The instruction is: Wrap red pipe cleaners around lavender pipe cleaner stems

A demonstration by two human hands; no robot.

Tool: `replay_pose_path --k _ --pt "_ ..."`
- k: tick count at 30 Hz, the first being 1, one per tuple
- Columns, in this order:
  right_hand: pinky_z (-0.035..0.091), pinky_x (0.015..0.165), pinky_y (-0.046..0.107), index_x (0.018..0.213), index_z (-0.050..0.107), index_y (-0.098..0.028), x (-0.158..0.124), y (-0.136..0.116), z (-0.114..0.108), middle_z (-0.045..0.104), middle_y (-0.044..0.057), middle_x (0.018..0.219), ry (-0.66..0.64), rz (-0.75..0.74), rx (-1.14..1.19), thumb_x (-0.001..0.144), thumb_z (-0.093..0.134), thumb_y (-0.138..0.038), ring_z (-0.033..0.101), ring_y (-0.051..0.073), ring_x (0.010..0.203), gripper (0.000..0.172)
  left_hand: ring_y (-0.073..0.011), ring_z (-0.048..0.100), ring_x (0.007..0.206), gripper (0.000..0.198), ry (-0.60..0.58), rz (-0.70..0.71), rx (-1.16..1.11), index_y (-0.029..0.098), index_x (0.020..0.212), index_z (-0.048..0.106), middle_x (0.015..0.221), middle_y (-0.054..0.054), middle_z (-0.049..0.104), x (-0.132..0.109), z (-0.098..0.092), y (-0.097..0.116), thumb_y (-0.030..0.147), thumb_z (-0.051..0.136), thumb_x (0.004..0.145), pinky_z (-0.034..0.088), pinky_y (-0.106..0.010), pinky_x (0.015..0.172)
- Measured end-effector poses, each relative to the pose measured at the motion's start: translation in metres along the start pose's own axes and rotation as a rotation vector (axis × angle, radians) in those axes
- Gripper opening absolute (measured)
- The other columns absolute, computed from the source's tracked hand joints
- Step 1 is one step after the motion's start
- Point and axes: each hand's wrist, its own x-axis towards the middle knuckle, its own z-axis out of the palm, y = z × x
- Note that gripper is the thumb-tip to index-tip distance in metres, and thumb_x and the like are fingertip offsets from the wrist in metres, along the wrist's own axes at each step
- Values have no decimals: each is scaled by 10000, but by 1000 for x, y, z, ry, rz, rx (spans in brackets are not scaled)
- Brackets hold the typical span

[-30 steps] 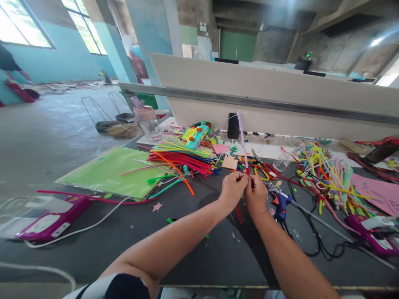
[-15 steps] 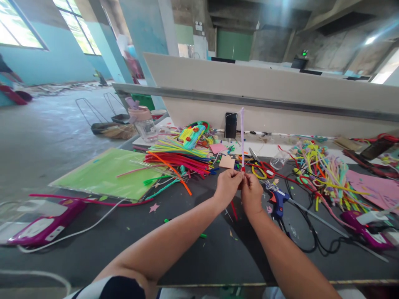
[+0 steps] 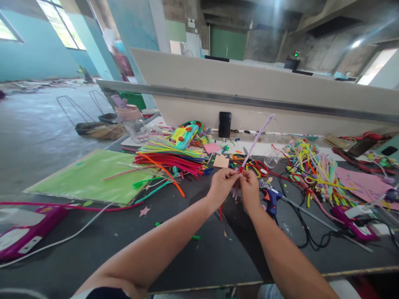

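Note:
Both my hands meet over the dark table (image 3: 187, 257), pinching the lower part of a lilac pipe cleaner stem (image 3: 258, 135). A short red pipe cleaner piece (image 3: 241, 169) is wrapped round it at my fingertips. My left hand (image 3: 222, 185) grips from the left with thumb and forefinger; my right hand (image 3: 250, 189) closes on it from the right. The stem leans up and to the right, with a thin strand at its tip. Some lilac ends show below my fingers, partly hidden. A red pipe cleaner end (image 3: 221, 212) hangs below my left hand.
Left of my hands lie a pile of pipe cleaners (image 3: 174, 160) and a green sheet (image 3: 90, 176). A phone (image 3: 224, 124) leans on the white board. To the right are a blue glue gun (image 3: 273, 200), tangled cables, a pipe cleaner heap (image 3: 311, 170) and a purple power strip (image 3: 353, 224).
The lilac stem has gone from upright to leaning right. Both hands keep their pinch at the red piece. The whole view has shifted a little.

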Motion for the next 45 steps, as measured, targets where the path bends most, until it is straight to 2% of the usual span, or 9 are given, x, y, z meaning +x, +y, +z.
replay_pose_path --k 4,10,13,17,22,26,32,38,45 --pt "411 524 253 786 531 -196 2 2 -2 543 -33 644 -16 -4 12 754 578 -359 493 128 549 173 -130 587 721 113 41 73 16 155 761 692 803 -35 662 0 2 -3 233 624 716 449 -214 648" --pt "425 576 284 780 564 -205 8 6 -6 595 -5 682 23 -28 -6 735 587 -364 536 164 627 167 -149 610 857 259 -111 121 -9 156 989 654 962 -55 670 -7 7 -10 143 524 765 461 -248 782" --pt "427 581 288 773 567 -208 8 7 -7 596 -6 681 27 -13 22 729 587 -362 535 165 628 161 -155 597 953 349 -113 175 31 187 1065 623 1060 -47 649 -9 9 -16 97 508 748 446 -259 851" --pt "446 616 293 697 553 -202 6 6 -5 600 7 705 22 6 93 703 609 -348 539 165 657 157 -155 603 914 316 -84 187 93 195 1034 632 1022 -35 659 -9 7 -17 118 518 749 450 -257 830" --pt "460 678 303 626 577 -189 4 -3 -3 607 11 733 -1 55 227 660 654 -295 546 161 694 136 -146 600 841 199 -99 179 20 171 926 654 915 -32 667 -6 4 -16 175 533 768 452 -244 785" --pt "449 661 295 592 605 -183 7 -7 -9 595 -4 653 -37 100 260 633 691 -271 527 143 630 130 -142 590 784 142 -91 109 -86 159 840 662 818 -24 660 -2 2 -15 236 596 742 451 -237 743" --pt "457 722 319 719 673 -191 22 -11 -28 655 6 768 -236 181 273 644 701 -271 581 151 703 113 -90 556 613 217 -142 -145 -408 135 800 640 698 -3 641 2 -2 -6 279 709 652 426 -201 607" --pt "458 706 281 859 678 -221 27 -16 -36 645 -16 779 -369 86 307 646 717 -226 574 125 702 217 -66 536 502 287 -240 -329 -540 136 804 614 622 13 622 -1 -5 6 291 754 607 370 -170 488" --pt "483 629 302 800 681 -225 25 -12 -37 650 -4 759 -337 139 359 591 760 -286 572 147 657 231 -22 433 407 260 -334 -364 -593 140 789 597 598 30 599 -7 -4 12 300 730 634 291 -158 413"
